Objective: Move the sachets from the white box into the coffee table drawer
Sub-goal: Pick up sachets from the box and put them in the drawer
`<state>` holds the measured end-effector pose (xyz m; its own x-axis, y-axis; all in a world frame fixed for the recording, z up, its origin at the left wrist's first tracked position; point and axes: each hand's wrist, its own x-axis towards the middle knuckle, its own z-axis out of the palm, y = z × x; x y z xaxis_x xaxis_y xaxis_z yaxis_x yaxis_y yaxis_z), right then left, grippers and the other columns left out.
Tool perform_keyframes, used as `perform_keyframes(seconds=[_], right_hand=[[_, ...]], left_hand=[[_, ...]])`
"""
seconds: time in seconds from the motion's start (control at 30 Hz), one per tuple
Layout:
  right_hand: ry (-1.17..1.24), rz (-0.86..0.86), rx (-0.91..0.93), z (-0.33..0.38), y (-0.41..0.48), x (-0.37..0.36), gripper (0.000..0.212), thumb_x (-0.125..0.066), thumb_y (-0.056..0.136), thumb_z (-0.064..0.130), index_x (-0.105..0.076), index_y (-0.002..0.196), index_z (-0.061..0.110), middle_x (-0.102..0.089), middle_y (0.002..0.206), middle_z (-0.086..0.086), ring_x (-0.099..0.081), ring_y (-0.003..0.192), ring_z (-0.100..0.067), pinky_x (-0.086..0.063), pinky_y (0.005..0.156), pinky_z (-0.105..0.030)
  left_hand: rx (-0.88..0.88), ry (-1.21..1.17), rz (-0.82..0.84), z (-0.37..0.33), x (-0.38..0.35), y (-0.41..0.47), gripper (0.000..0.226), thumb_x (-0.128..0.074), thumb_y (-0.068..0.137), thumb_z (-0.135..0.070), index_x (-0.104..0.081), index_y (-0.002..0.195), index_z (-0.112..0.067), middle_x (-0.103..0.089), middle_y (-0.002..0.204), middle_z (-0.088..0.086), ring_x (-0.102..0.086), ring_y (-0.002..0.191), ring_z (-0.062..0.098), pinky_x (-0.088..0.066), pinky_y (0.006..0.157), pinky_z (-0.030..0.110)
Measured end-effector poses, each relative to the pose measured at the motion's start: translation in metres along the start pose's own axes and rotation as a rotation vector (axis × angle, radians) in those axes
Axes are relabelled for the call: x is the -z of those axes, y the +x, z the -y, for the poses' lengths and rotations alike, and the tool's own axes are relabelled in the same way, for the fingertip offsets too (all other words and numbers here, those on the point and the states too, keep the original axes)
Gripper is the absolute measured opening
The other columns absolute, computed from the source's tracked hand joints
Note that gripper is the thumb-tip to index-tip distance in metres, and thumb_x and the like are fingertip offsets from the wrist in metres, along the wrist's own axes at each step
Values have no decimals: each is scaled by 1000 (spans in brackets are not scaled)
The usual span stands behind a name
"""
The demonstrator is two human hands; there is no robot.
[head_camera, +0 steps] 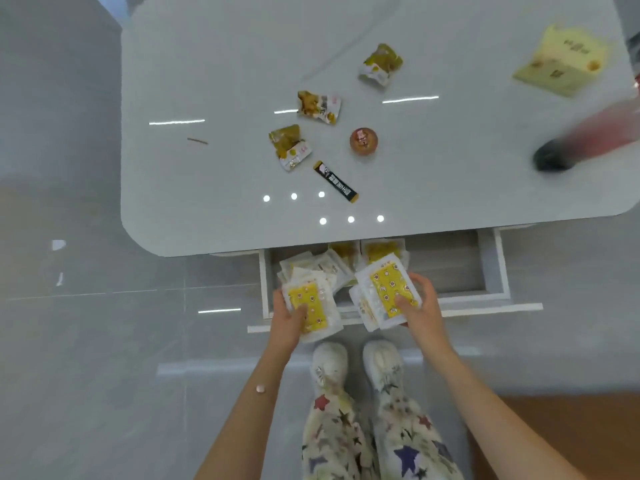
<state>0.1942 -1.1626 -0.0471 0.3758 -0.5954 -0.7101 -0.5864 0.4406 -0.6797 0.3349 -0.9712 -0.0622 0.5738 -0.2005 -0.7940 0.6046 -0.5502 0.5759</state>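
Down at the front of the open drawer (491,268), both hands hold sachets. The left hand (289,318) grips the left stack (310,299): its thumb lies across the yellow face and its fingers curl under the left edge, so little of them shows. The right hand (420,303) grips the right stack (388,285) in the same way, with the thumb pressed on the yellow panel and the fingers wrapped round the right edge. The right stack is fanned a little, and white edges show below the top sachet. Both stacks sit above the drawer's front rail, just beside a loose pile (322,265) of more sachets in the drawer's left half.

Each top sachet is white with a yellow panel dotted with small figures. A red mark near its top is too blurred to read.

On the table (207,185) lie a black stick (335,181) with white writing too small to read, a round brown cup (363,141) with a red label, and three crumpled snack packets (319,106). A yellow pack (561,60) at the far right bears dark characters, which are also unreadable. Near it is a blurred red and black object (585,140).
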Motion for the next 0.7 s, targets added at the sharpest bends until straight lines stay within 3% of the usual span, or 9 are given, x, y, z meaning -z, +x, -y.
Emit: perform_keyframes(seconds=[0.1,0.17,0.27,0.37,0.47,0.6,0.7], right_hand=[[14,-17,-35,-34,64,-24,41,-61,91,8,-45,122,29,-58,118,-3,-61,101,-22,-56,81,-36],[59,-19,-66,-57,105,-38,41,-60,90,5,-44,118,31,-55,116,-3,-60,104,-24,-56,81,-39],[110,-17,-149,-86,150,-53,43,-60,91,5,-41,121,30,-53,119,-3,-59,105,-25,-58,77,-41],[-25,-33,-154,-108,173,-57,51,-58,88,3,-40,129,27,-53,124,-2,-59,110,-27,-55,87,-49],[-235,-24,-112,-102,166,-56,59,-55,89,4,-34,140,25,-51,128,-2,-58,105,-26,-53,90,-50],[-470,52,15,-63,130,-50,71,-58,89,4,-24,149,20,-38,149,-5,-42,132,-26,-39,109,-43],[-566,50,127,-18,91,-40,69,-63,88,9,-29,148,15,-40,148,-7,-39,135,-25,-31,111,-33]], left_hand=[[-6,28,23,18,-14,66,46,-51,96,-6,-30,136,-14,-55,121,6,-62,93,12,-56,67,20],[1,26,-5,35,-21,104,46,-51,96,-5,-30,136,-12,-54,120,6,-61,94,13,-54,62,17],[13,49,-58,63,-19,145,47,-51,96,-7,-29,138,-14,-54,127,10,-60,111,26,-54,70,26],[42,80,-46,74,-17,157,55,-50,96,-7,-23,143,-20,-52,129,5,-57,112,24,-55,79,37],[-47,177,-13,65,-16,146,64,-53,96,-9,-18,147,-24,-44,132,-4,-47,116,12,-49,85,24],[-184,364,-41,38,-6,111,63,-55,93,-11,-25,148,-21,-47,140,5,-47,127,24,-43,103,40],[-263,442,-41,9,4,71,58,-55,93,-18,-32,146,-18,-48,139,5,-46,127,21,-40,106,40]])
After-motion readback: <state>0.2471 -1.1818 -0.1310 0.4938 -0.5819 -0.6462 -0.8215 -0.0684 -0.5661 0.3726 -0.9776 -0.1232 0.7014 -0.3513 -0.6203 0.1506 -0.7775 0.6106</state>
